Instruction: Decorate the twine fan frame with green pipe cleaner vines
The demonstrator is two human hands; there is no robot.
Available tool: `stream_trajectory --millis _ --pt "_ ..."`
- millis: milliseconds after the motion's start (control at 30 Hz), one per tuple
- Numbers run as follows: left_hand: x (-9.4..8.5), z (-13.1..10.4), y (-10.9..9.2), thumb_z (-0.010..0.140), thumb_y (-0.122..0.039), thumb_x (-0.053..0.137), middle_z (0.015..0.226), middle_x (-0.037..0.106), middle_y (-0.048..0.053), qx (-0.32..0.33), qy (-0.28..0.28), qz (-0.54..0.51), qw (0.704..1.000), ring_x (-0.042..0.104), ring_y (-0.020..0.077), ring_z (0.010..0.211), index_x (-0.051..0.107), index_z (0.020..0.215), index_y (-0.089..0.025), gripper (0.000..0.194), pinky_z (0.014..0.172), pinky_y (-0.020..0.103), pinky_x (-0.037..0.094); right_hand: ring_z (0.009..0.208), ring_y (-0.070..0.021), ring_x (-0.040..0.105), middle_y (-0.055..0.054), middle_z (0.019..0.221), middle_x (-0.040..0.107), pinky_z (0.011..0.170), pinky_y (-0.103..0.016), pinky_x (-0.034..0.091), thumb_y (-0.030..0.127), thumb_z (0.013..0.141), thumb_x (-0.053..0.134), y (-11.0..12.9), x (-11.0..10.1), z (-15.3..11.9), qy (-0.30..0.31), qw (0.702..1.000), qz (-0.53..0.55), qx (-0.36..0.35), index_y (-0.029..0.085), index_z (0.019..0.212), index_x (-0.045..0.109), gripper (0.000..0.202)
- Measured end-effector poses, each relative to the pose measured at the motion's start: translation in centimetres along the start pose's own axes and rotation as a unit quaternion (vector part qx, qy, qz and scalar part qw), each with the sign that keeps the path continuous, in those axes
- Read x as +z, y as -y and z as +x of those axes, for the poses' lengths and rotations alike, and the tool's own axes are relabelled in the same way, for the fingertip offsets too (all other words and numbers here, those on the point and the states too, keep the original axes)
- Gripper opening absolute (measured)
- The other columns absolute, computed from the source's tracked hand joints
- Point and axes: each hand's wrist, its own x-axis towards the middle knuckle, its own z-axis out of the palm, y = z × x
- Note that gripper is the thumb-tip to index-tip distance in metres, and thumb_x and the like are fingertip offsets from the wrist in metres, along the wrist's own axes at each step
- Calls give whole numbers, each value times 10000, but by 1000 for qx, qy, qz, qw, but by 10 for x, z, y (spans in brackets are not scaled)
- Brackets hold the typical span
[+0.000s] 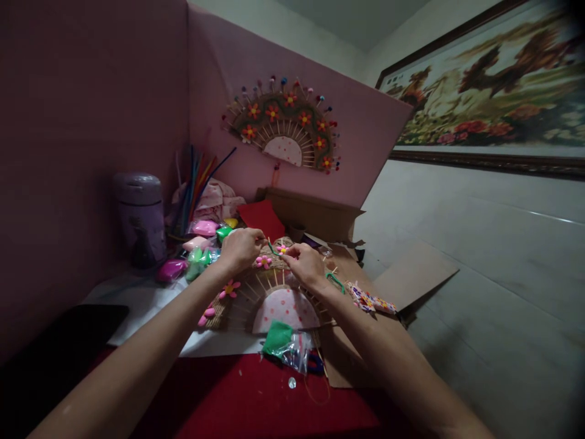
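A thin green strand, possibly soft clay, runs between my two hands above the top edge of a craft fan. My left hand is closed in a pinch at its upper left end. My right hand pinches the lower right end between thumb and fingers. Beneath lies the half-round fan, with thin sticks, a twine-like band and a dotted white centre. Pink flowers with yellow middles sit on its band. Another green strand lies by the sticks at the right. My forearms hide parts of the fan.
A finished-looking fan hangs on the pink board behind. At left stand a lilac flask and coloured pipe cleaners, with bagged clay near them. A green clay packet lies in front; cardboard is at right.
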Motion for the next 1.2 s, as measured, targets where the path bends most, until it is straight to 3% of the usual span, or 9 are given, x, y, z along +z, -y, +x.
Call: stream_trajectory --millis 100,633,933,1200 --pt "3 1 0 841 -408 485 974 723 73 13 4 21 1000 636 228 871 718 960 -250 306 637 283 379 789 -191 611 -65 869 672 677 -286 422 338 753 639 -1 1 -1 0 999 -31 16 209 767 719 152" --pt "9 4 -1 842 -389 469 946 723 84 27 -3 8 1000 638 236 871 722 926 -240 305 637 289 375 803 -181 560 -62 823 664 696 -280 394 330 773 623 -6 11 -1 -12 999 -31 -3 209 685 746 193" --pt "10 3 -3 844 -382 466 935 723 82 26 1 15 1000 632 229 878 722 942 -247 306 655 284 377 824 -180 590 -39 807 664 718 -274 417 272 707 690 -11 13 -1 -2 1000 9 -10 217 684 735 75" --pt "11 3 -1 844 -402 461 942 720 95 18 5 16 1000 633 239 877 721 938 -236 323 634 288 371 848 -183 585 -45 838 672 766 -293 411 243 748 659 -12 10 -2 -19 1000 21 -12 196 703 698 75"
